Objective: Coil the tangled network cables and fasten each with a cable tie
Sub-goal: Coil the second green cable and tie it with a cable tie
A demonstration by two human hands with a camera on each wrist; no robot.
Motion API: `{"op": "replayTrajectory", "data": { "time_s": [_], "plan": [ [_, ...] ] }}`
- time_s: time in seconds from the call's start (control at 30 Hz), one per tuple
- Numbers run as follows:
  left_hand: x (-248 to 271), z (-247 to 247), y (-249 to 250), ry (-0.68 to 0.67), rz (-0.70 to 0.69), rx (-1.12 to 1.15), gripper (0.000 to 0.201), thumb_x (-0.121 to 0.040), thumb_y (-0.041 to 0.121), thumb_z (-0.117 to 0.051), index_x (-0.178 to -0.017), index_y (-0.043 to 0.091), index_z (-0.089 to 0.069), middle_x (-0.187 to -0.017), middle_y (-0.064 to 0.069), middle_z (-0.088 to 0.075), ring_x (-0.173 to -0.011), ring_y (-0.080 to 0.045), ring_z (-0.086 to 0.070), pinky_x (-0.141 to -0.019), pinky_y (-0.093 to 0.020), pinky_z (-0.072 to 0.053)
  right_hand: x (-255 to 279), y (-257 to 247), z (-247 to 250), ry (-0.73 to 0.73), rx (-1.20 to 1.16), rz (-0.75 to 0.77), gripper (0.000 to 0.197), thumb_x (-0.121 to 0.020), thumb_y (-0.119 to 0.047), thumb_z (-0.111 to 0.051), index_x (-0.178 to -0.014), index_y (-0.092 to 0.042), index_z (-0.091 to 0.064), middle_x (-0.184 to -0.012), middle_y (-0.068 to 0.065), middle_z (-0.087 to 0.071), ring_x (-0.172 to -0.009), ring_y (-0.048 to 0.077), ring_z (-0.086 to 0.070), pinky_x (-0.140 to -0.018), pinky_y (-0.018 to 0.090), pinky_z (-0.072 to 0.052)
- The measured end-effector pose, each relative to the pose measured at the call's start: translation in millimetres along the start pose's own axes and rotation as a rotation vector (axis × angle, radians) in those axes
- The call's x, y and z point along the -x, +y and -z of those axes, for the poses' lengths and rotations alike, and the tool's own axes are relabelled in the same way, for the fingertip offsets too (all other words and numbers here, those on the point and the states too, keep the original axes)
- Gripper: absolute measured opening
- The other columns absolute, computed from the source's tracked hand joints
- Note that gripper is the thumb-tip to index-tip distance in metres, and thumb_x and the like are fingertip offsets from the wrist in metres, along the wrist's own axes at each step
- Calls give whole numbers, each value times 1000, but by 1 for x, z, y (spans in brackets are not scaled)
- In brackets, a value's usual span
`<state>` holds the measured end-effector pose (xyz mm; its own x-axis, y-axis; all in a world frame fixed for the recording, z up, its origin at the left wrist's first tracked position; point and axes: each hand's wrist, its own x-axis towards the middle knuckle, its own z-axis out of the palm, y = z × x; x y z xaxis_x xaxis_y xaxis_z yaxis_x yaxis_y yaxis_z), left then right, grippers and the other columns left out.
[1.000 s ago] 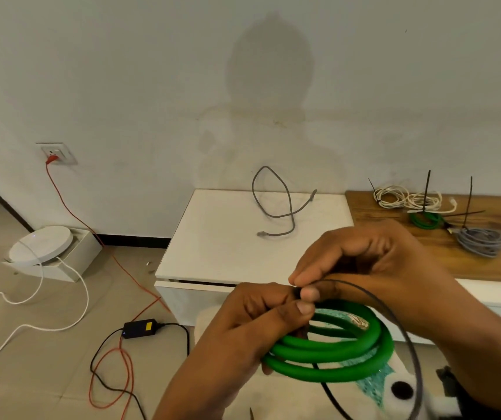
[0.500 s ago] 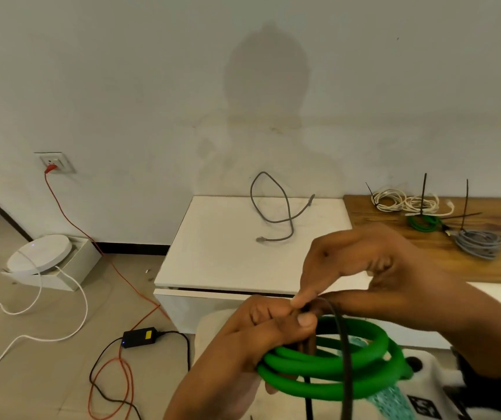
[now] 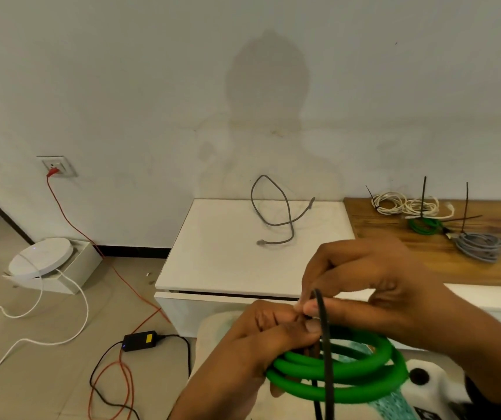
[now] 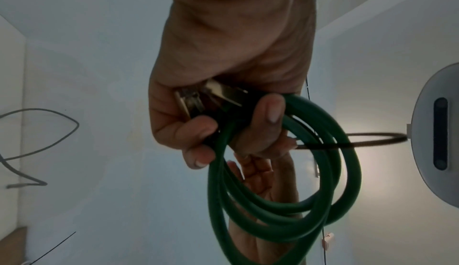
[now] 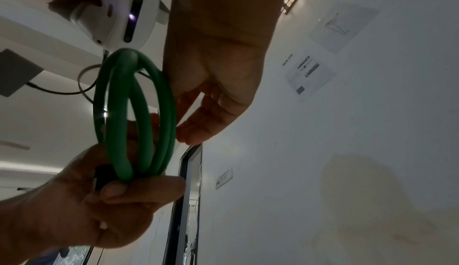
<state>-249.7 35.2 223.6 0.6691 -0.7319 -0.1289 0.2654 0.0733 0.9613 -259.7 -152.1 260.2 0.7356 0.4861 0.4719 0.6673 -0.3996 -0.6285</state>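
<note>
Cinching a black cable tie round the green coil

Left hand (image 3: pixel 273 338) grips the green network cable coil (image 3: pixel 343 377), held flat above the table's near edge; right hand (image 3: pixel 373 289) just above pinches the cable tie (image 3: pixel 323 328), which runs upright across the strands.

White cabinet top (image 3: pixel 222 256): one loose grey network cable (image 3: pixel 273 213), uncoiled, lying in an open loop near the wall, one plug end toward the front.

Wooden tabletop (image 3: pixel 443 262), adjoining the cabinet on the right: two cream coiled cables (image 3: pixel 406 204) side by side near the wall; one small green coil (image 3: pixel 425 225) just in front of them; one grey coil (image 3: pixel 479 244) to the right of it. Black cable ties stand up from these bundles.

Tiled floor (image 3: pixel 46 389), left of the cabinet: open white box (image 3: pixel 61 274) with a round white device (image 3: pixel 40 257) on it; white cord (image 3: pixel 61 298); black power adapter (image 3: pixel 140 341); red wire (image 3: pixel 91 237) running to a wall socket.
</note>
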Motion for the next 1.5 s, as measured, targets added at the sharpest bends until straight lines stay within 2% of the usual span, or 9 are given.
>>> {"op": "replayTrajectory", "data": {
  "time_s": [0.2,0.37,0.63,0.87,1.03,1.13,1.2,1.37,1.5],
  "plan": [
    [0,-2,2,-19,-55,14,25,-70,37,-63,-50,22,-63,-45,10,-51,-42,-8,-38,-54,-42,-16,1,-6,-1,112,52,77,21,-83,-22,-66,-104,-22,-70,-87,-9,-71,-77,-1,-66,-68,10,-49],
    [1,-1,3,0,-67,33,25,-70,35,-64,-49,21,-65,-43,10,-50,-37,-5,-38,-43,-24,-23,5,-6,-4,102,91,96,16,-87,-17,-60,-100,-21,-68,-94,-9,-65,-86,1,-63,-71,15,-50],
    [0,-3,2,42,-50,-10,25,-63,40,-66,-50,19,-65,-48,3,-54,-49,-16,-40,-51,-33,-23,7,-12,-4,133,181,140,18,-88,-21,-58,-105,-23,-61,-93,-11,-63,-82,1,-62,-67,16,-51],
    [0,-2,0,39,-65,-52,43,-65,40,-65,-68,-3,-69,-50,-3,-54,-46,-16,-40,-49,-28,-26,7,-20,-2,60,278,150,16,-90,-33,-58,-105,-27,-58,-89,-10,-69,-80,-1,-62,-65,14,-50],
    [0,-6,4,50,-63,-59,25,-68,36,-66,-51,17,-65,-42,7,-51,-37,-6,-40,-40,-17,-29,8,-21,2,48,358,162,10,-86,-27,-61,-94,-22,-66,-85,-9,-70,-76,4,-64,-61,19,-51],
    [0,-4,1,49,-39,-63,39,-65,40,-66,-68,2,-68,-44,4,-52,-36,-6,-40,-36,-15,-30,9,-16,0,23,374,96,8,-85,-30,-60,-91,-27,-63,-85,-12,-68,-76,2,-64,-60,22,-52],
    [-1,-2,-1,60,-35,-80,43,-70,36,-66,-76,-7,-67,-44,4,-52,-37,-7,-39,-36,-15,-30,11,-11,-2,1,313,37,9,-85,-31,-60,-90,-27,-65,-88,-13,-67,-80,2,-64,-63,23,-53],
    [-5,-2,-5,35,-55,-61,24,-69,37,-63,-53,19,-65,-43,7,-50,-37,-5,-39,-37,-16,-30,7,5,-2,-39,-148,-194,9,-82,-22,-64,-89,-22,-71,-90,-7,-72,-86,10,-68,-70,21,-55],
    [-14,5,-16,35,-44,70,28,-71,33,-67,-69,5,-65,-48,1,-47,-42,-12,-36,-46,-27,-21,9,27,-8,-40,-387,-298,14,-78,-21,-67,-90,-17,-73,-89,6,-72,-82,21,-69,-71,29,-57]
  ]
}}
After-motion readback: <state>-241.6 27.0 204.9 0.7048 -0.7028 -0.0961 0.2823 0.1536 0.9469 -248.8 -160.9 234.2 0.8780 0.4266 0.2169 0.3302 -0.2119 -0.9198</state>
